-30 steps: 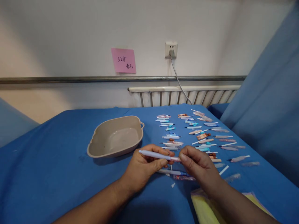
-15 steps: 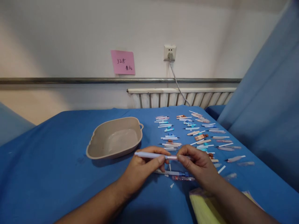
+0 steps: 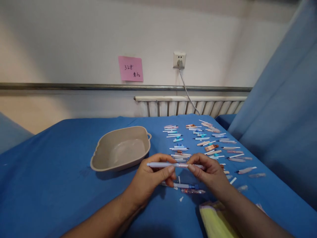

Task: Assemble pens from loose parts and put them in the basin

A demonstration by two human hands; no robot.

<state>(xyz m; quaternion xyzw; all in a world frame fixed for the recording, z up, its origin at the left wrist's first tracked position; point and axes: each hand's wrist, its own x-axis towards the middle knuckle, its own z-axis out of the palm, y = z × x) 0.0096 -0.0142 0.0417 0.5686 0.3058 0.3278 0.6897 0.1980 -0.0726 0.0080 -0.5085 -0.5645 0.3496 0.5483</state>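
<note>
A pale lavender pen [image 3: 160, 164] is held level between my two hands above the bed. My left hand [image 3: 151, 177] is closed around its barrel, with the thumb pressed along the side. My right hand [image 3: 209, 173] pinches the pinkish end of the same pen between thumb and fingers, which partly hide that end. Below the hands lie a pen with a blue end [image 3: 185, 186], a clear pinkish pen piece [image 3: 193, 191] and a small white scrap [image 3: 181, 199]. Rows of pen parts [image 3: 203, 138] spread behind and to the right, in blue, pink, orange and white.
A beige plastic basin [image 3: 121, 147] stands left of the hands on the blue sheet [image 3: 61, 172]. A yellow packet [image 3: 215, 219] lies under my right forearm. Behind are a metal rail [image 3: 99, 87], a plugged socket [image 3: 179, 60] and a pink note [image 3: 130, 68]. A blue curtain [image 3: 279, 86] hangs right.
The camera view has shifted slightly. Both hands keep their hold on the pen, which looks nearly level now after a slight tilt; otherwise little differs.
</note>
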